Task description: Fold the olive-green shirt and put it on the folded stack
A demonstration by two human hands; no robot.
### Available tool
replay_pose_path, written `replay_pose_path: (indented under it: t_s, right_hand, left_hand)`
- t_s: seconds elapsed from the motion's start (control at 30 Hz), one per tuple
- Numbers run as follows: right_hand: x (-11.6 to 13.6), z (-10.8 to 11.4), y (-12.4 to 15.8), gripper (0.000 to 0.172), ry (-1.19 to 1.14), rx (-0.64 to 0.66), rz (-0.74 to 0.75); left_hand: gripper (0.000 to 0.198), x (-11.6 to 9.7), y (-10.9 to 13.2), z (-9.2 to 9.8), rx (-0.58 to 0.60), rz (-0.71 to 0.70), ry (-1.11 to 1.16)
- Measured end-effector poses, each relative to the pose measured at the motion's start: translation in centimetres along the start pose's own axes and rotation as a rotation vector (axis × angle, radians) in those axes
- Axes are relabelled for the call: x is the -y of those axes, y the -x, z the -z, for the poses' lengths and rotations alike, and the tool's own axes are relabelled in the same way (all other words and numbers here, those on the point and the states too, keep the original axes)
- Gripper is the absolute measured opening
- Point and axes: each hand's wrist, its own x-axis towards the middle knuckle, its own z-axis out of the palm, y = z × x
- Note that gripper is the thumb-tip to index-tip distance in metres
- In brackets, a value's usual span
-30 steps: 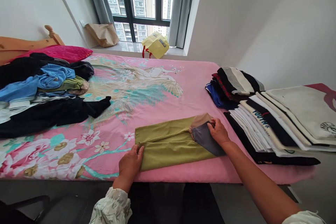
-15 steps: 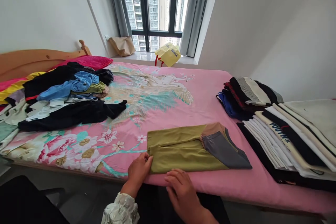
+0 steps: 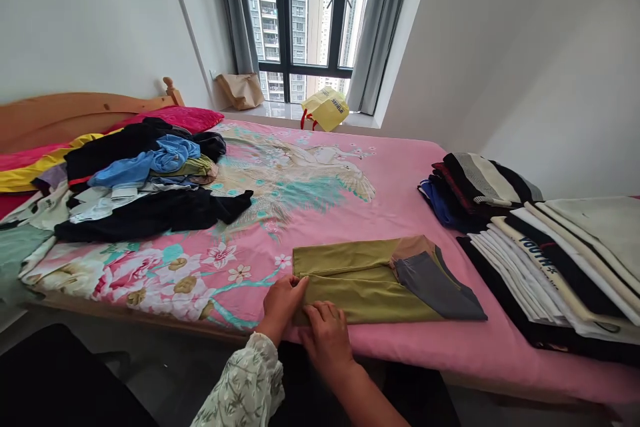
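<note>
An olive-green garment [image 3: 360, 273] with a grey and tan end lies folded lengthwise near the front edge of the pink floral bed sheet [image 3: 320, 200]. My left hand [image 3: 283, 303] pinches the garment's left end, fingers curled on the corner. My right hand [image 3: 327, 337] rests close beside it on the garment's near edge, fingers bent down onto the cloth. Both hands sit at the left end; the grey end [image 3: 435, 283] lies untouched to the right.
A heap of unfolded clothes [image 3: 135, 187] covers the bed's left side. Stacks of folded shirts [image 3: 545, 253] and dark folded items [image 3: 475, 187] fill the right. A yellow bag [image 3: 325, 107] and a brown paper bag [image 3: 243, 89] stand on the window sill.
My right hand left the grey end of the garment and came across to the left end, beside my left hand. The view shifted left and lower.
</note>
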Motion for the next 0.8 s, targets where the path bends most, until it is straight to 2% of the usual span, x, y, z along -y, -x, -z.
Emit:
replay_pose_path:
  t_s: [0.07,0.17,0.3,0.43,0.53,0.6,0.73,0.8]
  right_hand:
    - [0.0,-0.3,-0.2,0.026,0.012,-0.022,0.005]
    - [-0.1,-0.6,-0.6,0.003,0.001,-0.052,0.023]
    - [0.1,-0.8,-1.0,0.01,-0.003,-0.07,0.051]
    - [0.6,-0.3,-0.9,0.003,0.003,0.008,0.016]
    - [0.7,0.1,-0.6,0.021,0.01,0.011,0.002]
    - [0.5,0.1,-0.5,0.026,0.021,-0.003,0.012]
    - [-0.2,-0.5,-0.8,0.011,0.02,-0.047,0.036]
    - [-0.4,-0.7,-1.0,0.012,0.009,-0.083,0.034]
  left_hand:
    - [0.031,0.1,-0.2,-0.1,-0.019,0.001,0.017]
    - [0.026,0.4,-0.2,-0.3,-0.052,-0.011,0.029]
    - [0.026,0.9,-0.2,-0.4,-0.088,-0.047,0.035]
    - [0.026,1.2,-0.3,-0.2,-0.097,-0.045,-0.007]
    - [0.031,1.9,-0.3,0.3,-0.09,-0.053,-0.039]
    - [0.034,2.5,-0.2,0.7,-0.073,-0.052,-0.067]
    - [0.038,2.9,-0.3,1.3,-0.005,-0.052,-0.105]
    - [0.041,2.4,-0.8,1.4,0.031,-0.063,-0.094]
